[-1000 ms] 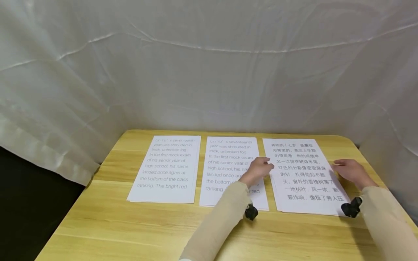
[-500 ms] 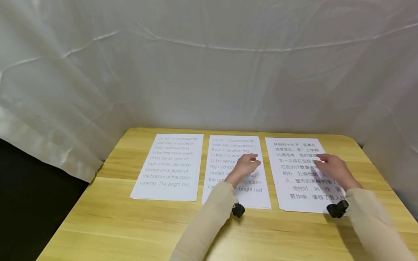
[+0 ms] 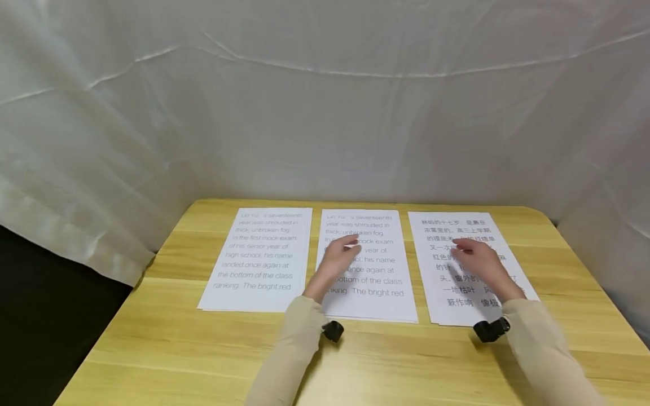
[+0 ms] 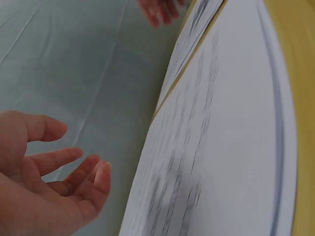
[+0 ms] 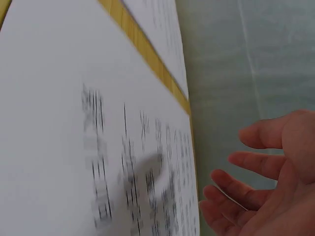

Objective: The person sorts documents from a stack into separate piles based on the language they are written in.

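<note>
My left hand (image 3: 337, 260) is over the left part of the middle stack of paper (image 3: 376, 307), which carries English print. Its fingers are loosely bent with nothing between them, as the left wrist view shows of the same hand (image 4: 59, 182). Over the right stack of paper (image 3: 442, 313), printed with Chinese characters, my right hand (image 3: 482, 262) hovers and casts a shadow on the sheet. The right wrist view shows that hand (image 5: 266, 182) with relaxed, spread fingers and no paper in them. A third stack of paper (image 3: 254, 299), also in English, lies at the left.
All three stacks lie side by side on a wooden table (image 3: 203, 349), with narrow strips of wood between them. A pale cloth curtain (image 3: 325, 124) hangs behind the table and along its sides. Black wrist cameras (image 3: 333, 331) sit at both sleeves.
Both hands have moved left: the left hand from the middle stack's right edge to its left part, the right hand from the right stack's outer edge to over its print. The stacks stay put.
</note>
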The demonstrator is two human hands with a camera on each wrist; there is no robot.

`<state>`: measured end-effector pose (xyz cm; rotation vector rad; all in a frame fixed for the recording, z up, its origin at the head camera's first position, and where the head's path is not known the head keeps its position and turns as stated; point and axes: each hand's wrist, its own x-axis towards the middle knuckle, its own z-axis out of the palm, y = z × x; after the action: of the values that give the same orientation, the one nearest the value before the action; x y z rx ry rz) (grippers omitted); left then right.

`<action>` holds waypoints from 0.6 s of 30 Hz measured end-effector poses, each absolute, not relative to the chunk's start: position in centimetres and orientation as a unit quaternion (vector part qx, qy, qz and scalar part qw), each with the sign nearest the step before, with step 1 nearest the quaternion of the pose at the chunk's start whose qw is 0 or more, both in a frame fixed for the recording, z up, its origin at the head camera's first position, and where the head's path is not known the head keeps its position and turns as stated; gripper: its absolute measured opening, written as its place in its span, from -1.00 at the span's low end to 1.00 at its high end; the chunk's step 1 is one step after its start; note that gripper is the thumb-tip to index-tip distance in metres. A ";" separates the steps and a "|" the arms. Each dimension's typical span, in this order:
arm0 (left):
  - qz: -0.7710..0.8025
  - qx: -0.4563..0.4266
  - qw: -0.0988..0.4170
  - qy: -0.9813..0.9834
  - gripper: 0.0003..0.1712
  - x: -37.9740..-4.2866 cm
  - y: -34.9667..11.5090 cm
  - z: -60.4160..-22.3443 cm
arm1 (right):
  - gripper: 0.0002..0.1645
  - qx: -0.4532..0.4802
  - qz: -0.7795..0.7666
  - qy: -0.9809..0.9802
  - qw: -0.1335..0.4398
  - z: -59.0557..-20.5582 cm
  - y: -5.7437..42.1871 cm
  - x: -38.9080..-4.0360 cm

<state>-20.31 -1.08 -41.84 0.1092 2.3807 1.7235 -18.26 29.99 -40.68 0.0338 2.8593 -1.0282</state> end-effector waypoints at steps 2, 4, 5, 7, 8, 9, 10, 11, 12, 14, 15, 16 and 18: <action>0.580 0.030 0.081 0.810 -0.49 -20.3 -2.3 -41.9 | -0.39 0.007 -0.351 0.935 0.045 -40.7 29.2 -18.3; 0.570 0.023 0.063 0.819 -0.49 -20.3 -3.4 -42.1 | -0.40 -0.001 -0.365 0.930 0.043 -40.8 28.5 -18.3; 0.566 0.021 0.055 0.822 -0.50 -20.3 -3.9 -42.2 | -0.40 -0.003 -0.372 0.927 0.044 -40.8 28.1 -18.3; 0.559 0.015 0.052 0.827 -0.49 -20.3 -4.7 -42.4 | -0.40 -0.008 -0.384 0.922 0.049 -40.7 27.4 -18.4; 0.558 0.015 0.052 0.828 -0.50 -20.3 -5.0 -42.5 | -0.39 -0.009 -0.389 0.920 0.053 -40.7 27.1 -18.5; 0.558 0.016 0.054 0.828 -0.50 -20.3 -5.3 -42.5 | -0.38 -0.011 -0.392 0.918 0.054 -40.8 26.8 -18.6; 0.561 0.017 0.056 0.825 -0.50 -20.3 -5.5 -42.6 | -0.38 -0.012 -0.394 0.918 0.053 -40.8 26.5 -18.7; 0.565 0.017 0.060 0.823 -0.50 -20.3 -5.7 -42.7 | -0.38 -0.011 -0.401 0.915 0.053 -40.9 26.3 -18.8; 0.567 0.017 0.063 0.821 -0.50 -20.3 -5.8 -42.7 | -0.38 -0.011 -0.410 0.911 0.051 -41.0 26.0 -18.9; 0.571 0.017 0.065 0.818 -0.51 -20.4 -6.1 -42.9 | -0.39 -0.009 -0.434 0.900 0.045 -41.3 25.4 -19.1; 0.573 0.014 0.066 0.817 -0.51 -20.4 -6.2 -43.0 | -0.40 -0.007 -0.444 0.895 0.044 -41.4 25.1 -19.2; 0.576 0.012 0.066 0.815 -0.51 -20.4 -6.3 -43.1 | -0.41 -0.004 -0.455 0.890 0.043 -41.6 24.8 -19.4; 0.579 0.008 0.064 0.813 -0.51 -20.4 -6.6 -43.3 | -0.42 0.003 -0.478 0.877 0.044 -41.9 24.1 -19.6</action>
<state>-20.44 -6.55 -43.27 0.0231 2.4545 1.7468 -19.63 24.09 -41.93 0.0094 2.6828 -1.4603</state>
